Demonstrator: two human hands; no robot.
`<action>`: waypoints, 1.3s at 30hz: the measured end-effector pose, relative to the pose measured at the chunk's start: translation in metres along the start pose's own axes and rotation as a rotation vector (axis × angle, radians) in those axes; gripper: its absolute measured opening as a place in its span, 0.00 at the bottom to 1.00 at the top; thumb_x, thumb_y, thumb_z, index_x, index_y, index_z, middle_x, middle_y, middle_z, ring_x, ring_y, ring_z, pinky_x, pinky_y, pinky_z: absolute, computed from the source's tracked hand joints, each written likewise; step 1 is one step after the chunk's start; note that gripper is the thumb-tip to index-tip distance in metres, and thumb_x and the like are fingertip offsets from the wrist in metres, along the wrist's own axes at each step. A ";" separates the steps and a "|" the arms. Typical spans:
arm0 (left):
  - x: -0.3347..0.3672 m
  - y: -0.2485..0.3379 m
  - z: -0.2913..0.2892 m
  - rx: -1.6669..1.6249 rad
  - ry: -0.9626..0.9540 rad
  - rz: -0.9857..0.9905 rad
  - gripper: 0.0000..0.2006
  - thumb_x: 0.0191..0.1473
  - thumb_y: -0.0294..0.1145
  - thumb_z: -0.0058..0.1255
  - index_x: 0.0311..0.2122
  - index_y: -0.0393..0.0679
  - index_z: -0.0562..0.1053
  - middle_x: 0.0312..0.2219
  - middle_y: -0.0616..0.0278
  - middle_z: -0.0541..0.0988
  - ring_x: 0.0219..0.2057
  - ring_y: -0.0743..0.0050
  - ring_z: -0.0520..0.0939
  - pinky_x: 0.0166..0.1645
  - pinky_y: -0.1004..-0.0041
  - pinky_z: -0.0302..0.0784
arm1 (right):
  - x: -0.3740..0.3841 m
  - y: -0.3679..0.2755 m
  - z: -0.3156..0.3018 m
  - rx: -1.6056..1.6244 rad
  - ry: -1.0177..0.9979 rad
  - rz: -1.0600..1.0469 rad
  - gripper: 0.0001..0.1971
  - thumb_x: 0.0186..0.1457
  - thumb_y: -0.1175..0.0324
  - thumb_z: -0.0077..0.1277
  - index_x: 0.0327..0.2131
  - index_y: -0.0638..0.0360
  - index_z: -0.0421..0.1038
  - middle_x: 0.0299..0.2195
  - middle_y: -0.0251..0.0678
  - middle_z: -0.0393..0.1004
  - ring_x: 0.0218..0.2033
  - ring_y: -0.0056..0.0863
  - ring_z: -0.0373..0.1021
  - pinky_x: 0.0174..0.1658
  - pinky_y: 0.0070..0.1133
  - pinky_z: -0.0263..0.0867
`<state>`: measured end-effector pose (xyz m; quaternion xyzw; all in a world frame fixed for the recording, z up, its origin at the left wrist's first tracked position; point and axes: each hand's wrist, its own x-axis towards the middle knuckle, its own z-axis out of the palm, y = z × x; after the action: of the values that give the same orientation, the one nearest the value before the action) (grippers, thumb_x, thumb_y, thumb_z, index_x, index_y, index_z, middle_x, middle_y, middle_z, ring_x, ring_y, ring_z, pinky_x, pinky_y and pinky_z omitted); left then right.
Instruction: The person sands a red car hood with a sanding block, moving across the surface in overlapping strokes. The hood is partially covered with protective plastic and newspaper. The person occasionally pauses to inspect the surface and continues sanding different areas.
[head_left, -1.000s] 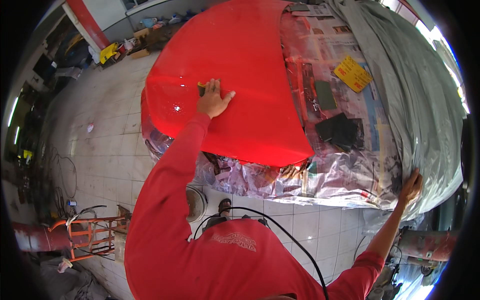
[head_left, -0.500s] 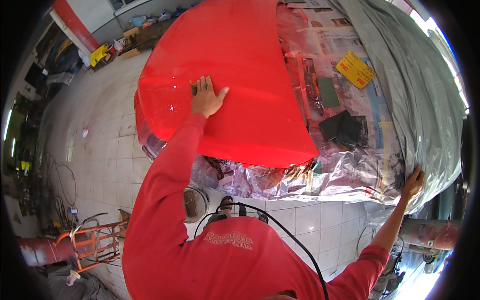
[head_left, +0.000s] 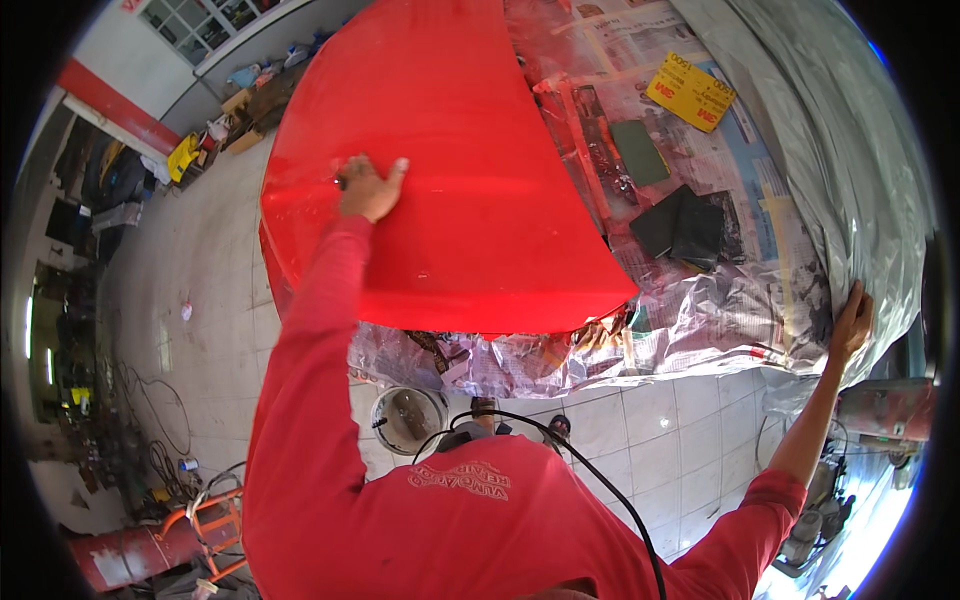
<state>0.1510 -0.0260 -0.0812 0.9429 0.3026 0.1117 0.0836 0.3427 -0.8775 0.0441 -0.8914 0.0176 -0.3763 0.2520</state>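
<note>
My left hand [head_left: 368,190] presses on the glossy red car hood [head_left: 450,230], thumb spread. A dark edge of a sandpaper piece [head_left: 342,183] shows at its fingers; the rest is hidden under the hand. At the far right, my right hand [head_left: 853,322] leans on the grey plastic sheeting [head_left: 860,190], its fingers stretched out and nothing seen in them. Between the hands, newspaper masking [head_left: 770,300] covers the car beside the hood. On it lie a greenish sandpaper sheet [head_left: 638,152], black sandpaper sheets [head_left: 697,230] and a yellow packet [head_left: 692,92].
Below the car's near edge, a white bucket [head_left: 408,420] stands on the tiled floor [head_left: 200,330]. A black hose [head_left: 620,510] runs across my body. An orange metal frame [head_left: 212,530] and loose cables are at the lower left. Boxes and clutter [head_left: 240,105] line the far wall.
My left hand has slid left over the hood. White water spots seen near it earlier are mostly gone. My right hand stays on the sheeting, and the view has shifted.
</note>
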 end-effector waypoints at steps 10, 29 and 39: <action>-0.014 0.210 0.002 -0.079 -0.090 0.654 0.49 0.62 0.69 0.39 0.71 0.32 0.49 0.70 0.39 0.52 0.73 0.47 0.51 0.74 0.56 0.47 | -0.005 -0.022 -0.016 -0.050 0.025 -0.012 0.23 0.66 0.48 0.50 0.37 0.63 0.78 0.24 0.42 0.72 0.26 0.33 0.65 0.35 0.32 0.63; -0.033 0.226 -0.029 0.096 -0.301 0.767 0.44 0.63 0.59 0.44 0.74 0.42 0.45 0.73 0.50 0.46 0.74 0.51 0.46 0.75 0.60 0.48 | -0.025 -0.043 -0.026 -0.256 0.023 0.013 0.23 0.66 0.46 0.49 0.45 0.57 0.77 0.40 0.42 0.79 0.40 0.38 0.74 0.46 0.32 0.68; -0.111 0.263 -0.013 0.001 -0.204 0.610 0.44 0.64 0.57 0.44 0.74 0.44 0.42 0.73 0.45 0.45 0.74 0.48 0.44 0.75 0.58 0.46 | -0.029 -0.042 -0.029 -0.074 0.002 -0.079 0.20 0.66 0.52 0.53 0.43 0.63 0.77 0.35 0.38 0.76 0.35 0.31 0.70 0.42 0.27 0.67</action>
<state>0.2050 -0.3020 -0.0276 0.9965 -0.0040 0.0364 0.0758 0.2953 -0.8466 0.0612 -0.8998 -0.0038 -0.3858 0.2037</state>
